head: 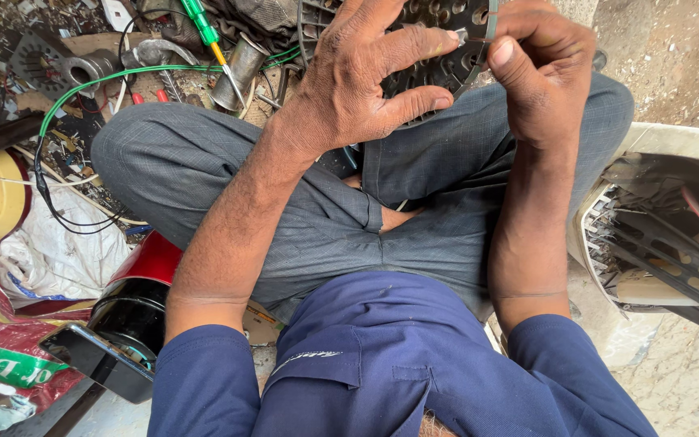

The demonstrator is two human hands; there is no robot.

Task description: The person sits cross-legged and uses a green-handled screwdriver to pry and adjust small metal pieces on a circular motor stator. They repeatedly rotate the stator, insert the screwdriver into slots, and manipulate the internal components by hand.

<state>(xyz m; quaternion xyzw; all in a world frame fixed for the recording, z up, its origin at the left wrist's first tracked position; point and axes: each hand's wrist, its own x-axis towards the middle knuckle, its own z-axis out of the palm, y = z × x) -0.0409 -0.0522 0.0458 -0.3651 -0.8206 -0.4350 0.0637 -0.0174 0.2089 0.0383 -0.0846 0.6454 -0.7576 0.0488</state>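
Left hand [357,81] spreads fingers over the black grille [438,48]; right hand [540,73] pinches its rim. It looks light, stiff plastic, best gripped at the edge.

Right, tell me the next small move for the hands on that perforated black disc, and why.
Probably a short, steady pull with the right hand, while the left hand keeps the black disc braced. The right thumb and finger pinch something thin at the disc's rim, too small to identify, and the left fingers are spread flat across the disc's face above the lap.
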